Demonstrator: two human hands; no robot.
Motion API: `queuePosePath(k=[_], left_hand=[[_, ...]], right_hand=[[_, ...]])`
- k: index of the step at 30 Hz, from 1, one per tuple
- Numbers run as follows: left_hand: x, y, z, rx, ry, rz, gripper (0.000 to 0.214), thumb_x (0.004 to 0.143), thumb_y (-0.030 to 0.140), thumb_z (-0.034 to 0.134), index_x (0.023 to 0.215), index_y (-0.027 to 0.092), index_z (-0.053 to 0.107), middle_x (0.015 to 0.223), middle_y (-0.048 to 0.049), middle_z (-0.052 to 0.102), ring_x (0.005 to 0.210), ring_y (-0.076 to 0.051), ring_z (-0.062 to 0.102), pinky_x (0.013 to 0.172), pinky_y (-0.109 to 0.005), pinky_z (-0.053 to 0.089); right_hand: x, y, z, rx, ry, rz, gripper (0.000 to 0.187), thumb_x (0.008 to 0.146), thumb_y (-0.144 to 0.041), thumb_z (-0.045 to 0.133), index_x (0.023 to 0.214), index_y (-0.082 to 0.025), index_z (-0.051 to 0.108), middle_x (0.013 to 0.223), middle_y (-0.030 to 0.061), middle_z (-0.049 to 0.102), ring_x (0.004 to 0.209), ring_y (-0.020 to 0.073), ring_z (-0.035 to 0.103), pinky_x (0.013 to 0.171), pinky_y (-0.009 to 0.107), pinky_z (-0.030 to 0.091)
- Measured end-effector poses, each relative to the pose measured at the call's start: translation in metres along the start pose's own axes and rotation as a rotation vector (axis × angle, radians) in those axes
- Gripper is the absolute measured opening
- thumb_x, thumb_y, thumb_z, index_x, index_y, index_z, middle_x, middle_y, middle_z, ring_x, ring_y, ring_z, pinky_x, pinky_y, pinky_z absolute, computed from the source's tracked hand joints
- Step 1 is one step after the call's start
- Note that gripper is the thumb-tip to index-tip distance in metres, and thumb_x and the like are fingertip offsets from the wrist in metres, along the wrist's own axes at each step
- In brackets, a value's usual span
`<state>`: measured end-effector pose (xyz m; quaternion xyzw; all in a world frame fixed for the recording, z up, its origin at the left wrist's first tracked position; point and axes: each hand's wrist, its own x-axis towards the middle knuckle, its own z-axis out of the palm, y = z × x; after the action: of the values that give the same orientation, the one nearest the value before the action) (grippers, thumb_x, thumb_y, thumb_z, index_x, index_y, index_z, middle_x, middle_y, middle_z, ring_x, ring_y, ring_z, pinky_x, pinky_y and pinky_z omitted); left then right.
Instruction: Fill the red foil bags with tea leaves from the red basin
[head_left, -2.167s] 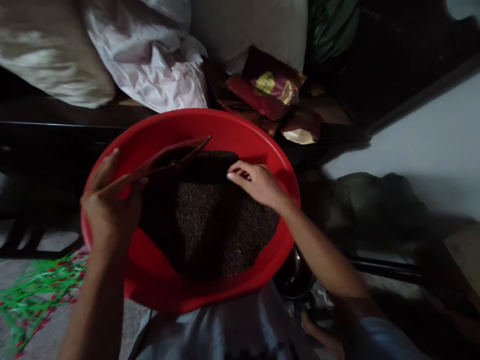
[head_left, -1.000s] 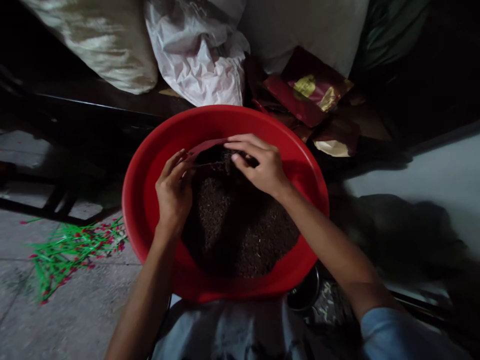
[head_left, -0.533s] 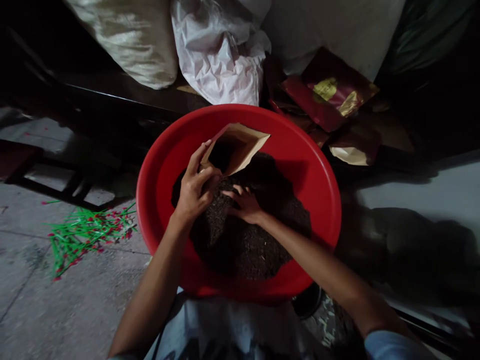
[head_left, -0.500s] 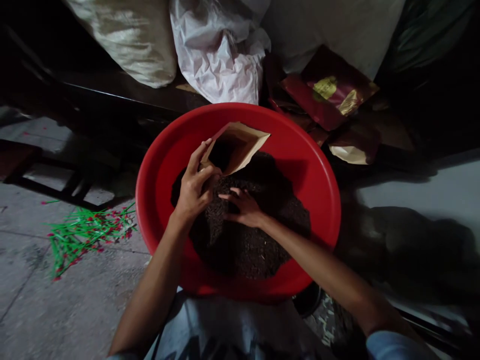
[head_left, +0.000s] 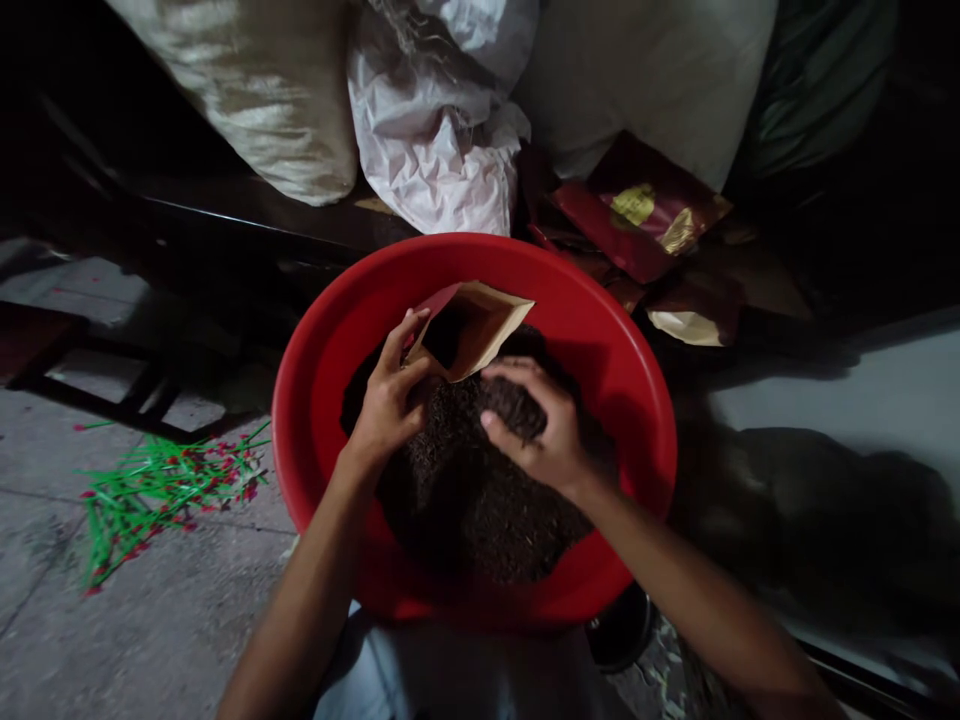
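Note:
A big red plastic tub (head_left: pixel 300 440) stands before me, with a heap of dark, loose, shredded material that looks like dried leaves (head_left: pixel 517 530) in its bottom. My left hand (head_left: pixel 394 395) grips the left edge of a paper bag (head_left: pixel 487 325), tilted with its mouth facing me. The bag's inside is tan and deeply shadowed, so its contents are hidden. Just right of the bag's mouth, my right hand (head_left: pixel 551 420) is cupped around a clump of the dark loose material (head_left: pixel 517 405), raised above the heap.
Behind the tub, a white sack (head_left: pixel 450 170) and a cream sack (head_left: pixel 262 100) rest on a dark ledge. Maroon bags with gold marks (head_left: pixel 637 210) lie at right. Green sticks with red tips (head_left: pixel 165 490) are scattered on the floor at left, beside a low dark stool (head_left: pixel 45 345).
My right hand has risen from the heap with a handful of the dark material and moved right of the bag's mouth. My left hand keeps its hold. The view has shifted slightly.

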<state>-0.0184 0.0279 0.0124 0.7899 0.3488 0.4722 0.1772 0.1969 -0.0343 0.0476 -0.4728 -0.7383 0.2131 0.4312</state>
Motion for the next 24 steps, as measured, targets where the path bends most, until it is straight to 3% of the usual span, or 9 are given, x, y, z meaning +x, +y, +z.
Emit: queuePosePath(k=[2,4,7,10,13,16,19,22,24], left_hand=[[0.000,0.001,0.001,0.007,0.005,-0.015,0.020,0.101,0.032,0.056,0.091,0.022,0.070,0.166,-0.0080,0.043,0.157,-0.032,0.040,0.128,-0.059,0.040],[0.000,0.000,0.000,0.024,0.029,-0.043,0.022,0.102,0.035,0.056,0.090,0.023,0.070,0.166,-0.0080,0.044,0.156,-0.033,0.041,0.127,-0.059,0.042],[-0.001,0.000,-0.003,0.042,0.057,-0.080,0.022,0.101,0.036,0.057,0.089,0.023,0.070,0.166,-0.0068,0.046,0.155,-0.032,0.043,0.127,-0.059,0.041],[-0.001,-0.001,-0.007,0.055,0.068,-0.091,0.016,0.100,0.030,0.059,0.092,0.023,0.071,0.165,-0.0062,0.047,0.154,-0.032,0.045,0.127,-0.058,0.043],[-0.002,0.000,-0.006,0.056,0.067,-0.083,0.013,0.100,0.024,0.059,0.094,0.022,0.070,0.165,-0.0086,0.047,0.156,-0.031,0.043,0.127,-0.057,0.043],[-0.003,0.002,-0.002,0.052,0.062,-0.065,0.014,0.100,0.017,0.056,0.095,0.019,0.069,0.166,-0.0126,0.046,0.158,-0.031,0.040,0.128,-0.056,0.042],[-0.003,0.002,-0.002,0.070,0.075,-0.088,0.015,0.101,0.015,0.054,0.098,0.020,0.068,0.165,-0.0129,0.047,0.156,-0.030,0.043,0.125,-0.057,0.045],[-0.002,0.001,-0.005,0.079,0.091,-0.110,0.014,0.100,0.015,0.056,0.100,0.021,0.069,0.163,-0.0123,0.050,0.154,-0.030,0.047,0.123,-0.057,0.048],[-0.001,0.001,-0.008,0.065,0.060,-0.104,0.014,0.100,0.015,0.056,0.100,0.021,0.069,0.161,-0.0126,0.051,0.153,-0.030,0.047,0.123,-0.055,0.049]], right_hand=[[0.038,-0.012,-0.007,-0.068,0.052,-0.018,0.041,0.091,-0.028,0.069,0.132,-0.025,0.064,0.129,0.0080,0.068,0.124,0.0237,0.065,0.115,0.044,0.053],[0.069,-0.017,-0.009,-0.165,-0.009,-0.046,0.045,0.091,-0.024,0.070,0.135,-0.023,0.064,0.137,0.0092,0.066,0.132,0.0246,0.062,0.120,0.045,0.049],[0.093,-0.010,-0.013,-0.238,-0.040,-0.079,0.040,0.092,-0.018,0.067,0.132,-0.023,0.067,0.139,0.0081,0.066,0.133,0.0234,0.062,0.119,0.043,0.049],[0.088,0.020,-0.022,-0.290,0.152,-0.043,0.024,0.098,-0.018,0.058,0.116,-0.024,0.073,0.127,0.0070,0.071,0.123,0.0220,0.066,0.113,0.042,0.053],[0.065,0.072,-0.020,-0.291,0.352,0.043,0.022,0.099,-0.021,0.051,0.108,-0.023,0.071,0.118,0.0082,0.074,0.115,0.0223,0.069,0.108,0.043,0.054],[0.037,0.123,-0.001,-0.199,0.388,0.199,0.026,0.097,-0.029,0.049,0.114,-0.020,0.067,0.113,0.0114,0.075,0.107,0.0234,0.071,0.101,0.043,0.056],[0.020,0.151,0.026,-0.178,0.300,0.300,0.035,0.098,-0.035,0.044,0.120,-0.017,0.064,0.114,0.0141,0.076,0.104,0.0241,0.072,0.097,0.042,0.058],[0.024,0.152,0.055,-0.349,0.027,0.340,0.043,0.102,-0.030,0.031,0.122,-0.014,0.065,0.116,0.0176,0.075,0.107,0.0253,0.071,0.094,0.042,0.059],[0.032,0.143,0.076,-0.427,-0.158,0.330,0.044,0.105,-0.031,0.032,0.122,-0.013,0.068,0.115,0.0182,0.075,0.108,0.0263,0.071,0.094,0.042,0.059]])
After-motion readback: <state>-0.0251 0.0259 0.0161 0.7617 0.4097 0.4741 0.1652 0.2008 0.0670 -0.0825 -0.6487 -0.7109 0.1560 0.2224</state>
